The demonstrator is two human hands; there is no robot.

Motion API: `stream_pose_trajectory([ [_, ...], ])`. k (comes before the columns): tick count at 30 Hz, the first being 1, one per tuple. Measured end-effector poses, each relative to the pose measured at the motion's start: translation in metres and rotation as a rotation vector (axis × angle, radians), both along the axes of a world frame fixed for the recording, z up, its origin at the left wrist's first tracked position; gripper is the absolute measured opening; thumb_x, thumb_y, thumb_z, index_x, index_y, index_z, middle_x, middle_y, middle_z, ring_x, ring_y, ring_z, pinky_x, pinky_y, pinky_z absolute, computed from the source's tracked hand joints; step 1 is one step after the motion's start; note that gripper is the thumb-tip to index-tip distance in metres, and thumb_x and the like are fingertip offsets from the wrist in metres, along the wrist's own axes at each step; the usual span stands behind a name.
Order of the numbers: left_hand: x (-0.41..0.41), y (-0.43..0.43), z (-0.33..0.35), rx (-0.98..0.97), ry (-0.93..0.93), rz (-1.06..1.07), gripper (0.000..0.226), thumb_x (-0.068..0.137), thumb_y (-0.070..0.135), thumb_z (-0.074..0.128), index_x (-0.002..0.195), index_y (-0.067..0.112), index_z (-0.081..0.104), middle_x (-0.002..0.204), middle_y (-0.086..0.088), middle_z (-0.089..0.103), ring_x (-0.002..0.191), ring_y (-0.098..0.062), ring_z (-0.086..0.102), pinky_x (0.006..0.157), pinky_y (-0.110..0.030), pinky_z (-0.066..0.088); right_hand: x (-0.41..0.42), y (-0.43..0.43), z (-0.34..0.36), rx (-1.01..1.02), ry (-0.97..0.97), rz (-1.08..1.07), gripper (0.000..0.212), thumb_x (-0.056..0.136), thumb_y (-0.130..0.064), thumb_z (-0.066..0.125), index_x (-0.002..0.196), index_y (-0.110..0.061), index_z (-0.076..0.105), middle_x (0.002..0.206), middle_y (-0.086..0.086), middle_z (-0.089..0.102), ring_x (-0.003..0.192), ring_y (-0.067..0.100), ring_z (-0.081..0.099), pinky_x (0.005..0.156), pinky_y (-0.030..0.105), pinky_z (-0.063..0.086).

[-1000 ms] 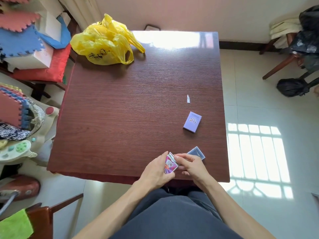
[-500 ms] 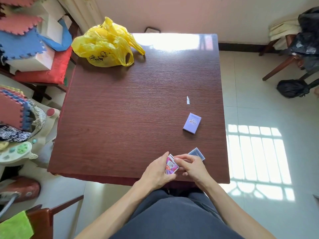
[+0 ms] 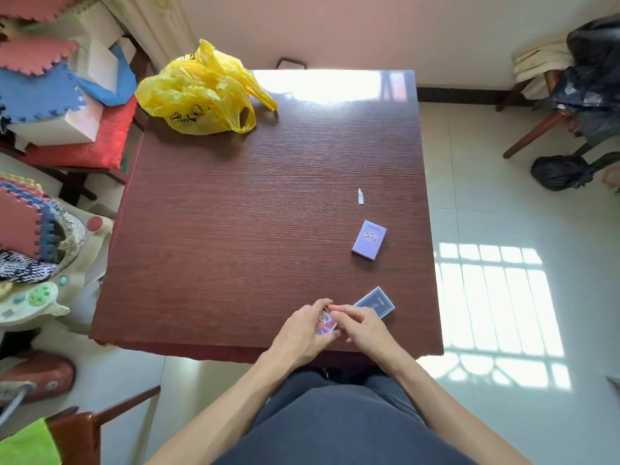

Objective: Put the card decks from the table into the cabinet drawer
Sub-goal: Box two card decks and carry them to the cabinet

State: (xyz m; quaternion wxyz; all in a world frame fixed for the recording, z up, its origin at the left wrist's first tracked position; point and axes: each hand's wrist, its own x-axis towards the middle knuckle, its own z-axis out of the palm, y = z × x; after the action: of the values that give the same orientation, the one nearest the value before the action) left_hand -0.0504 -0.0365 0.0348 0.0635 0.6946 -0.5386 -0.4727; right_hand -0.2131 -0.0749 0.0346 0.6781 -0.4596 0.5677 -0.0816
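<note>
A pink and purple card deck (image 3: 325, 323) is pinched between both hands near the front edge of the dark wooden table (image 3: 235, 229). My left hand (image 3: 300, 337) wraps it from the left; my right hand (image 3: 364, 328) holds its right side with the fingertips. A dark blue deck (image 3: 377, 302) lies flat just right of my right hand, partly hidden by it. A light purple deck (image 3: 369, 239) lies further back on the right. No cabinet drawer is in view.
A yellow plastic bag (image 3: 201, 92) sits at the table's back left corner. A small white scrap (image 3: 360, 196) lies behind the purple deck. Foam mats and toys crowd the left; a chair with dark bags (image 3: 583, 95) stands at the right.
Both hands have closed tighter round the pink deck, so less of it shows. The other two decks have not moved.
</note>
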Motion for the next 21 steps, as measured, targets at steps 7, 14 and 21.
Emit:
stream_pose_trajectory([
  [7,0.015,0.006,-0.010,0.252,0.239,0.361,0.038,0.080,0.065,0.058,0.114,0.054,0.045,0.111,0.012,0.063,0.092,-0.006,0.066,0.063,-0.020,0.055,-0.048,-0.007,-0.031,-0.047,0.553,-0.306,0.071,0.083,-0.063,0.067,0.137,-0.025,0.043,0.116,-0.002,0.054,0.100,0.022,0.061,0.085,0.039,0.048],
  [14,0.038,0.038,-0.016,0.471,0.330,0.498,0.016,0.087,0.060,0.053,0.099,0.063,0.044,0.113,0.008,0.056,0.092,-0.015,0.066,0.057,-0.030,0.060,-0.007,-0.025,-0.059,0.014,0.782,-0.213,0.093,0.080,-0.068,0.069,0.148,-0.029,0.018,0.133,0.018,0.042,0.107,0.042,0.063,0.087,0.047,0.049],
  [21,0.058,0.047,-0.021,0.451,0.401,0.588,0.048,0.083,0.054,0.065,0.122,0.047,0.037,0.118,0.003,0.053,0.079,-0.018,0.065,0.052,-0.028,0.056,-0.004,-0.014,-0.059,-0.047,0.686,-0.204,0.068,0.079,-0.052,0.076,0.129,-0.031,0.035,0.117,0.006,0.043,0.098,0.034,0.061,0.081,0.040,0.044],
])
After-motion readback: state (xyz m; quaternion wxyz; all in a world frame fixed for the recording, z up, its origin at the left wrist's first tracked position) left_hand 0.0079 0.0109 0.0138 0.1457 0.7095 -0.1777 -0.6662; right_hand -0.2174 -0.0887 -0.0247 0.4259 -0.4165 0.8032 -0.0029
